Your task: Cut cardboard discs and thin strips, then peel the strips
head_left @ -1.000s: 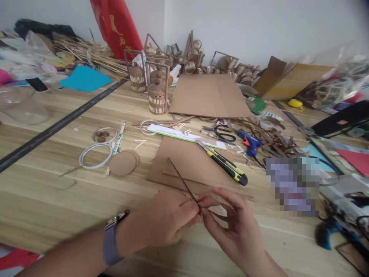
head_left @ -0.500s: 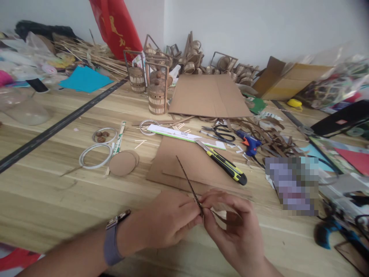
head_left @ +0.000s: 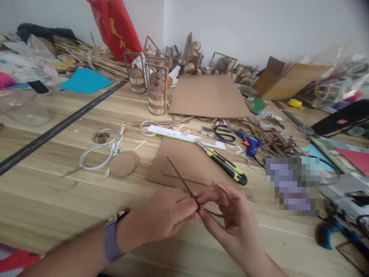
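Note:
A thin brown cardboard piece [head_left: 181,178], seen edge-on, points up and to the left from between my hands. My left hand [head_left: 165,211], with a watch on its wrist, is closed on its lower end. My right hand [head_left: 230,219] pinches a narrow brown strip [head_left: 212,212] against that same end, where the fingertips of both hands nearly meet. The far face of the cardboard piece is hidden. Beyond the hands, a yellow and black cutter knife [head_left: 226,165] rests on flat cardboard [head_left: 184,161].
Cardboard discs [head_left: 122,164] and tape rings [head_left: 96,157] are at the left. Scissors [head_left: 223,133], a blue glue gun [head_left: 251,145] and tangled brown strips [head_left: 273,136] lie at the right. Small lidded baskets [head_left: 157,100] stand behind, near a large cardboard sheet [head_left: 209,96].
Both hands have shifted slightly left with the cardboard piece, which leans further left. The fingers of my right hand have moved on the strip.

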Demonstrator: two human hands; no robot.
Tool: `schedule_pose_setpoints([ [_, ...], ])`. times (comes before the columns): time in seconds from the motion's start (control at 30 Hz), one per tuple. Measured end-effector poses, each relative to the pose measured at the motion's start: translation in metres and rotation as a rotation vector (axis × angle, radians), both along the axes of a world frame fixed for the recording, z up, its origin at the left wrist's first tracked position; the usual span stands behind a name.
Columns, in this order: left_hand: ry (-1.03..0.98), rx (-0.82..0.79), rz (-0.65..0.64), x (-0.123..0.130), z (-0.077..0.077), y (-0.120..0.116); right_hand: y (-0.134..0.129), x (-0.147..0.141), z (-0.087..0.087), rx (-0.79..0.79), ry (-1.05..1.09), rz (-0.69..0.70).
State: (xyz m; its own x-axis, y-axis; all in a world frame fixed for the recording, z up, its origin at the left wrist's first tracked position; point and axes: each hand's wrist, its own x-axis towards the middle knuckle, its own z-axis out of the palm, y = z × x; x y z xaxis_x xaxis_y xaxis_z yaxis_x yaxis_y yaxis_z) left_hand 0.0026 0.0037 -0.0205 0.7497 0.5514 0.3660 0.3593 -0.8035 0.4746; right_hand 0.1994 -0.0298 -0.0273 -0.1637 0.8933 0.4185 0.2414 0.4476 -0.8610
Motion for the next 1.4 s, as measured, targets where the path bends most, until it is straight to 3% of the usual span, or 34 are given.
schedule_pose_setpoints([
  [0.2,0.036,0.141,0.021,0.0007,-0.0031,0.0011,0.0035,-0.0037,-0.0009,-0.073,0.045,0.038],
  [0.67,0.143,0.173,0.021,0.002,-0.0038,0.0006,0.0068,-0.003,0.0004,-0.231,0.145,0.004],
  [0.97,0.141,0.286,0.063,0.0053,-0.0063,-0.0004,0.0082,-0.004,-0.0017,-0.219,0.115,0.02],
  [1.17,0.203,0.269,0.046,0.0048,-0.0071,-0.0008,0.0087,-0.0047,0.0011,-0.202,0.075,0.016],
  [1.4,0.121,0.192,0.039,0.0046,-0.0063,0.0002,0.0057,-0.0073,0.0008,-0.149,0.108,-0.03],
])
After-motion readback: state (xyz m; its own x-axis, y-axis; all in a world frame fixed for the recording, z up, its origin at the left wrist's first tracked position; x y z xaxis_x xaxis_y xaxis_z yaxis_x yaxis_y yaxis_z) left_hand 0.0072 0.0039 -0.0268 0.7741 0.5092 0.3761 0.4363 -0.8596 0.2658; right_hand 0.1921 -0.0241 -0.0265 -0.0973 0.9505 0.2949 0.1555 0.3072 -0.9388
